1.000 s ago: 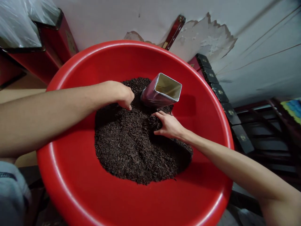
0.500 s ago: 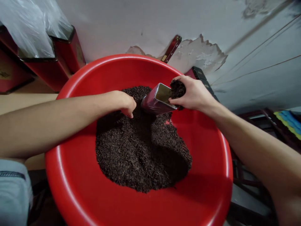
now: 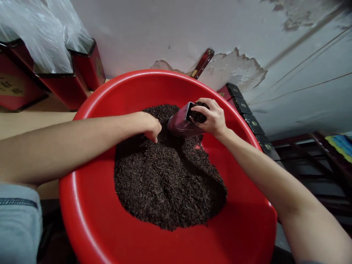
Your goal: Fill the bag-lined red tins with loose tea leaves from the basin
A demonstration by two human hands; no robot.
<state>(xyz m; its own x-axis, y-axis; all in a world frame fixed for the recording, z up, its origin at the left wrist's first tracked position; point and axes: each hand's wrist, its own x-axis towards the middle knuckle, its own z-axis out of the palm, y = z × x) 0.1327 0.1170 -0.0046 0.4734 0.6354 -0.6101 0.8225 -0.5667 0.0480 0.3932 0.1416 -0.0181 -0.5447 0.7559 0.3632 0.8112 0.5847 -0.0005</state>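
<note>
A large red basin (image 3: 170, 245) holds a heap of dark, loose tea leaves (image 3: 165, 179). In the heap a red rectangular tin (image 3: 180, 123) leans with its open mouth tilted up to the right. My right hand (image 3: 213, 115) is at that mouth, its fingers curled around a clump of tea leaves (image 3: 198, 114), part of which is at the opening. Left of the tin, my left hand (image 3: 151, 126) is low against the heap, with its fingers bent down and pressed together. Whatever those fingers hold, if anything, is hidden.
Red tins with plastic bags (image 3: 51, 55) over their tops stand at the left on a pale wooden surface (image 3: 33, 123). Several dark-lidded boxes (image 3: 251, 123) line up behind the basin's right rim. A narrow red strip (image 3: 202, 63) leans against the peeling wall (image 3: 132, 33).
My right hand has moved left with the tea leaves, from beside the tin to its mouth. The left hand stays by the tin. The whole view has shifted slightly.
</note>
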